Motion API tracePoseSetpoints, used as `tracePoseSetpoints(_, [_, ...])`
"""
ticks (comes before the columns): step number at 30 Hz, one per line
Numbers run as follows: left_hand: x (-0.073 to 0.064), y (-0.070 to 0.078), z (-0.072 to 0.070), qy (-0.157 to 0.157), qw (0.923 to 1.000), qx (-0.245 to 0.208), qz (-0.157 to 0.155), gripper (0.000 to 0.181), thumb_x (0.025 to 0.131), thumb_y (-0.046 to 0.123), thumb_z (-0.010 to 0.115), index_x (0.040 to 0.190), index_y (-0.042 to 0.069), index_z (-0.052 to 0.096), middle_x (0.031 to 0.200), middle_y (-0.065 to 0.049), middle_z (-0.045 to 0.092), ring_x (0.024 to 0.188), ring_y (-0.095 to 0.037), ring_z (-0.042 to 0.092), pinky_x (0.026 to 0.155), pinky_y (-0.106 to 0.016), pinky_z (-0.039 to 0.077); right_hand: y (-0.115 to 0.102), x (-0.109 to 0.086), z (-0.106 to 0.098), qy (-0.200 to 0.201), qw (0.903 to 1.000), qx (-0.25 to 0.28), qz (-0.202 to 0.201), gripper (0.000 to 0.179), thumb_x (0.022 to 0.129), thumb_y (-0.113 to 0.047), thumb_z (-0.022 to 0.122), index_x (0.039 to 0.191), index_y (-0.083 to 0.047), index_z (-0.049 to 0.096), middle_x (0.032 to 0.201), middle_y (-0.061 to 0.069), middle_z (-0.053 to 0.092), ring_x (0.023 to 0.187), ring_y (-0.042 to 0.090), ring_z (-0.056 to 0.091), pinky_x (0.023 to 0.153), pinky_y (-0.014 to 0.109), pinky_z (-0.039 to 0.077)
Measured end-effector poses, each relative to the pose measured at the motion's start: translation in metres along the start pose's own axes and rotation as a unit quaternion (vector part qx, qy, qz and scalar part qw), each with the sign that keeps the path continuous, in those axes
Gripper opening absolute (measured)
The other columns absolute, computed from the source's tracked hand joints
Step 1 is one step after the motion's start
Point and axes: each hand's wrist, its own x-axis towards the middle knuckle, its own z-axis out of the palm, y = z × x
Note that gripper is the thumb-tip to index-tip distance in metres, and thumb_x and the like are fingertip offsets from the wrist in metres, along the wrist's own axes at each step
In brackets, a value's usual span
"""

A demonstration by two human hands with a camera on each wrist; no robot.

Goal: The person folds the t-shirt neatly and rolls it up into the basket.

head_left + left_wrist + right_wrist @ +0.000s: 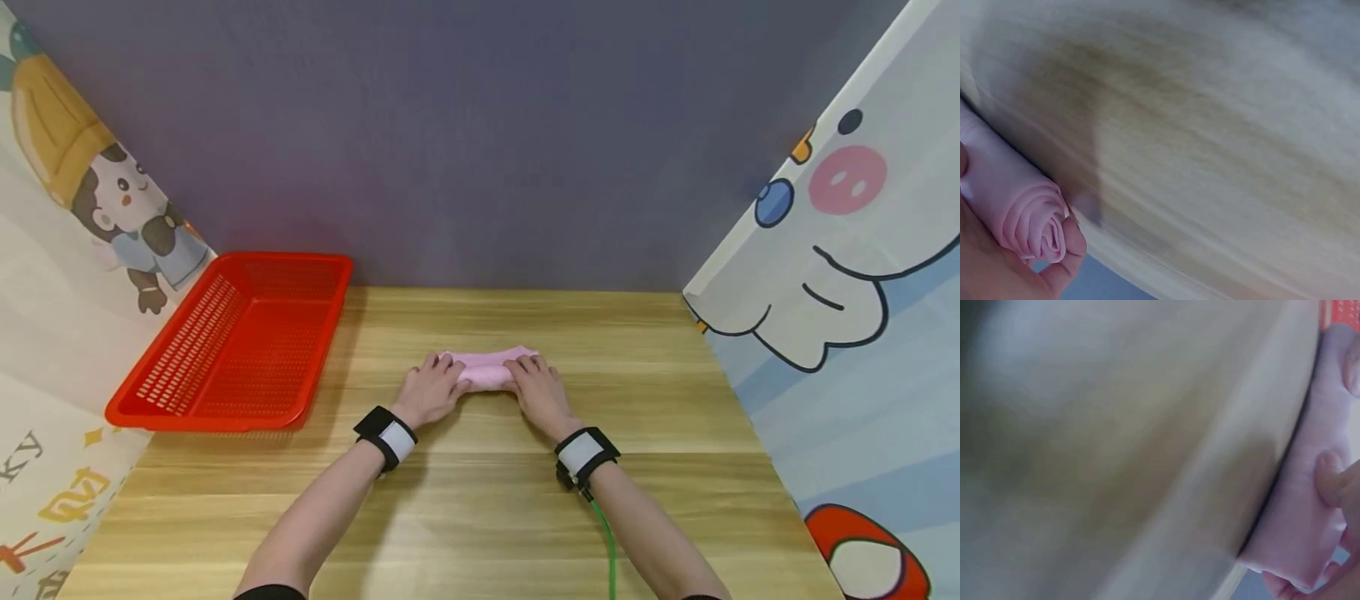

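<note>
A pink rolled cloth lies crosswise near the middle of the wooden table, spiral layers showing at one end of the cloth in the left wrist view. My left hand grips its left end, a fingertip curled against the spiral. At the other end, my right hand holds the roll, with the thumb pressed on the near side of the cloth in the right wrist view and fingers curled beneath the end. Part of the roll's far side is hidden by the fingers.
To the left stands a red plastic basket with perforated walls, close to the cartoon-printed left panel. A dark grey wall closes off the back, and a printed panel bounds the right. A green cable runs from my right wristband.
</note>
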Motion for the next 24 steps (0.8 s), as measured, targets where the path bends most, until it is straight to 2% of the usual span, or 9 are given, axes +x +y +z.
tracePoseSetpoints(3, [0.0,0.0,0.0,0.01,0.9999,0.003,0.001,0.046,0.107,0.049,0.036,0.132,0.015,0.054,0.128,-0.013,0.057,0.121,-0.033,0.051,0.078,-0.052,0.053,0.002,0.007,-0.002,-0.003,0.9999,0.013,-0.002,0.031,0.099,-0.028,0.06,0.124,-0.011,0.065,0.118,0.011,0.067,0.114,0.037,0.058,0.083,0.057,0.054])
tracePoseSetpoints(7, [-0.004,0.001,0.004,0.063,0.9957,0.068,0.014,0.053,0.105,0.052,0.041,0.14,0.013,0.051,0.135,-0.013,0.058,0.126,-0.034,0.053,0.088,-0.056,0.051,0.007,0.017,-0.007,-0.03,0.9984,0.049,-0.005,0.028,0.098,-0.024,0.063,0.12,-0.008,0.068,0.114,0.012,0.069,0.109,0.04,0.062,0.081,0.058,0.056])
tracePoseSetpoints(9, [-0.007,0.003,0.007,0.087,0.9906,0.105,0.014,0.057,0.103,0.053,0.044,0.142,0.012,0.05,0.136,-0.013,0.059,0.126,-0.034,0.054,0.088,-0.055,0.052,0.009,0.021,-0.009,-0.052,0.9959,0.074,-0.002,0.028,0.098,-0.022,0.064,0.12,-0.006,0.068,0.115,0.014,0.069,0.11,0.041,0.062,0.086,0.057,0.054])
tracePoseSetpoints(11, [-0.008,0.003,0.01,0.103,0.9871,0.122,0.009,0.058,0.102,0.053,0.047,0.142,0.011,0.05,0.134,-0.012,0.06,0.124,-0.034,0.056,0.087,-0.054,0.053,0.011,0.025,-0.01,-0.074,0.9932,0.09,0.0,0.029,0.098,-0.021,0.063,0.122,-0.004,0.067,0.118,0.016,0.069,0.114,0.042,0.062,0.095,0.056,0.052])
tracePoseSetpoints(14, [-0.006,0.004,0.013,0.108,0.9894,0.097,-0.006,0.052,0.103,0.048,0.048,0.139,0.011,0.051,0.129,-0.012,0.06,0.119,-0.035,0.056,0.083,-0.053,0.054,0.013,0.03,-0.011,-0.098,0.9899,0.102,0.001,0.03,0.1,-0.02,0.061,0.124,-0.001,0.066,0.122,0.017,0.069,0.12,0.04,0.06,0.106,0.053,0.046])
tracePoseSetpoints(18, [-0.001,0.003,0.012,0.101,0.9937,0.045,-0.018,0.043,0.105,0.04,0.048,0.134,0.009,0.053,0.123,-0.014,0.062,0.113,-0.037,0.057,0.08,-0.053,0.053,0.009,0.027,-0.013,-0.112,0.9914,0.068,0.004,0.036,0.103,-0.022,0.055,0.131,-0.001,0.06,0.13,0.02,0.063,0.124,0.043,0.056,0.106,0.056,0.045])
tracePoseSetpoints(21, [0.002,0.003,0.01,0.091,0.9952,0.026,-0.024,0.038,0.106,0.037,0.047,0.129,0.009,0.057,0.12,-0.014,0.063,0.11,-0.038,0.058,0.078,-0.054,0.053,0.005,0.02,-0.012,-0.103,0.9934,0.048,0.015,0.049,0.101,-0.029,0.06,0.142,-0.004,0.052,0.137,0.021,0.055,0.128,0.045,0.05,0.102,0.06,0.046])
tracePoseSetpoints(24, [0.007,0.003,0.006,0.071,0.9968,0.01,-0.037,0.037,0.106,0.037,0.045,0.126,0.009,0.059,0.121,-0.013,0.064,0.11,-0.038,0.058,0.08,-0.054,0.054,0.004,0.013,-0.005,-0.071,0.9962,0.045,0.024,0.062,0.095,-0.035,0.068,0.147,-0.008,0.046,0.141,0.019,0.05,0.132,0.043,0.046,0.102,0.061,0.045])
